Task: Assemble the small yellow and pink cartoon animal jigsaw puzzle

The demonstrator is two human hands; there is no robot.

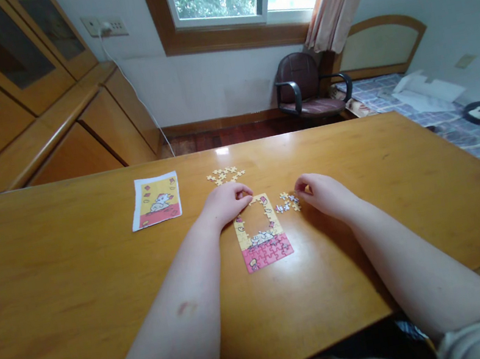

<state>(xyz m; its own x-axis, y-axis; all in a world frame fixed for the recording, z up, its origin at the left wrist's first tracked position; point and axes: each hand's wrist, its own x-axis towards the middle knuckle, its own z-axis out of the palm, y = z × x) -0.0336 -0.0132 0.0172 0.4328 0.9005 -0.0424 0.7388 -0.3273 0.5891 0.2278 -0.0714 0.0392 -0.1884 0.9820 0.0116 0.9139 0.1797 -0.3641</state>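
A partly assembled jigsaw puzzle lies on the table, pink at the bottom and yellow round the sides, with a bare gap in its middle. My left hand rests at the puzzle's upper left edge, fingers curled; whether a piece is between them is hidden. Just right of the puzzle, my right hand has thumb and fingertips pinched together beside a small group of loose puzzle pieces; I cannot make out anything in the pinch. Beyond my left hand is a second group of yellow pieces.
A printed reference picture lies on the wooden table to the left. Past the table's far edge stand an armchair and, at right, a bed. A wooden cabinet is at left.
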